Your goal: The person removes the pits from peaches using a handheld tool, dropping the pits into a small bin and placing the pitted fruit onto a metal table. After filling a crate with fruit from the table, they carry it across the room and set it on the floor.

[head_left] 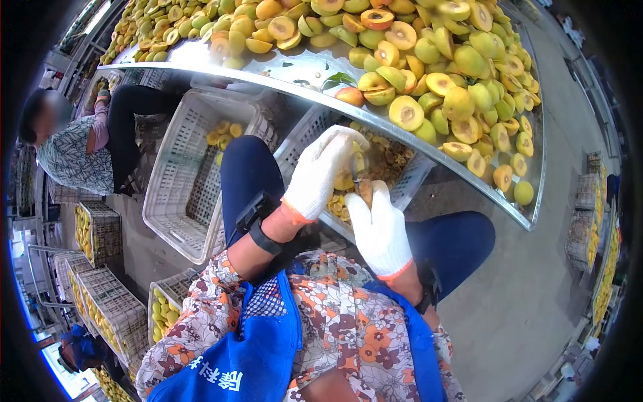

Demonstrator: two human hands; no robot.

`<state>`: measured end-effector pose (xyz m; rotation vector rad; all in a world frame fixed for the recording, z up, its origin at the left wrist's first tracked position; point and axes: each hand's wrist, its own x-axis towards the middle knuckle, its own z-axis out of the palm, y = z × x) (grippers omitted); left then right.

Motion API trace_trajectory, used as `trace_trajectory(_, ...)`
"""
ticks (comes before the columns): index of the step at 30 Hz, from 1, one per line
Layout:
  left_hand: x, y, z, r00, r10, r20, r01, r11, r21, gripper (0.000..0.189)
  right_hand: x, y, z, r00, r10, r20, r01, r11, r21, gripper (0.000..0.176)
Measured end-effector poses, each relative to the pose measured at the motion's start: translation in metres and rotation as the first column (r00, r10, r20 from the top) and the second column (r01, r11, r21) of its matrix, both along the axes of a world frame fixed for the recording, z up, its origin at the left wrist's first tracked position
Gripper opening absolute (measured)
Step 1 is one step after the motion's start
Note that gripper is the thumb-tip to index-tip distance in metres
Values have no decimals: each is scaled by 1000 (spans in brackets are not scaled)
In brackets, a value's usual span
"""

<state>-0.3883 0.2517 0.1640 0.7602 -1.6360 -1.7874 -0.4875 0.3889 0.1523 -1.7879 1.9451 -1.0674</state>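
My left hand point(320, 171), in a white glove, is closed with its fingers curled around a halved yellow peach point(360, 161). My right hand point(382, 231), also gloved in white, grips a pitting tool by its wooden handle point(365, 192). The metal end of the tool points up at the fruit, right by the left fingertips. Below both hands stands a pale plastic crate point(407, 191) holding peach pits and yellow fruit pieces point(339, 206).
A metal-edged table point(268, 67) heaped with peach halves point(462, 104) runs across in front. Left of my knee stands a white crate point(175, 181) with a few fruit pieces. Fruit-filled crates point(107, 308) line the left side, where another person point(80, 151) sits.
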Motion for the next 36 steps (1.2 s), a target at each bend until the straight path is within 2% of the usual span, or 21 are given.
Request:
trace_trajectory(1, 1, 2, 0, 999, 32, 22, -32, 999, -8, 38, 0, 0, -2, 995, 30, -95, -33, 999, -30, 28)
trace_trajectory(2, 2, 3, -2, 999, 34, 20, -34, 999, -10, 38, 0, 2, -3, 995, 32, -97, -35, 999, -31, 28)
trace_trajectory(4, 2, 2, -9, 997, 63, 36, -61, 996, -69, 37, 0, 6, -1, 992, 52, -117, -43, 996, 77, 20)
trace_trajectory(5, -1, 4, -17, 996, 85, 8, -85, 996, 15, 36, 2, 6, 0, 992, 53, -114, -50, 998, 29, 19)
trace_trajectory(7, 0, 4, -15, 998, 53, 20, -55, 990, 127, 28, 6, 6, -10, 932, -93, 351, 26, 981, 192, 22)
trace_trajectory(9, -1, -3, -11, 997, -57, 55, 50, 992, 114, 30, 10, 7, -18, 613, -173, 771, -52, 965, 258, 22)
trace_trajectory(11, 0, -8, -5, 984, -146, 102, 143, 989, 30, 33, 6, 10, 0, 287, -240, 927, -209, 929, 305, 20)
trace_trajectory(12, -2, -8, 0, 976, -147, 157, 151, 988, -11, 33, 1, 10, 5, 70, -323, 944, -233, 915, 330, 25)
trace_trajectory(13, -2, -8, 9, 962, -176, 207, 184, 983, -21, 31, -2, 9, 6, 82, -306, 949, -238, 918, 317, 25)
trace_trajectory(15, -9, -7, 7, 982, -189, -7, 189, 980, 58, 29, -6, 9, 7, 98, -320, 942, -162, 929, 332, 19)
trace_trajectory(16, -13, -3, 6, 983, -183, -6, 183, 982, 53, 29, -4, 7, 13, 137, -384, 913, -62, 917, 395, 18)
trace_trajectory(17, -17, 1, 6, 988, -131, -78, 138, 987, 85, 29, -5, 8, 1, 135, -381, 915, -66, 918, 392, 18)
trace_trajectory(18, -20, 5, 5, 986, -80, -146, 98, 988, 118, 28, -7, 9, -21, 369, -260, 892, -13, 959, 284, 18)
trace_trajectory(19, -23, 11, -3, 992, -45, -119, 43, 999, -23, 27, -8, 10, -33, 588, -142, 796, 14, 986, 166, 17)
trace_trajectory(20, -22, 14, -2, 999, -15, -28, 12, 995, -100, 26, -3, 7, -3, 214, -276, 937, -13, 958, 285, 17)
trace_trajectory(21, -21, 15, -1, 998, 23, 61, -12, 984, -180, 24, -5, 10, 0, 215, -276, 937, -13, 958, 285, 17)
trace_trajectory(23, -21, 13, -3, 991, -3, 134, 26, 985, -171, 24, -11, 18, 1, -61, -289, 956, -202, 941, 271, 16)
trace_trajectory(27, -24, 10, -14, 965, -56, 256, 91, 988, -126, 25, -8, 24, 10, -54, -333, 942, -225, 923, 313, 14)
trace_trajectory(31, -22, 17, -20, 985, 7, 174, 32, 974, -223, 27, -12, 28, 2, -243, -324, 914, -299, 922, 247, 18)
trace_trajectory(32, -24, 16, -22, 983, -20, 181, 49, 986, -159, 26, -13, 29, 0, -310, -307, 900, -326, 923, 203, 20)
trace_trajectory(36, -23, 14, -31, 983, -62, 171, 64, 998, -3, 27, -16, 28, -4, -371, -309, 876, -365, 916, 168, 23)
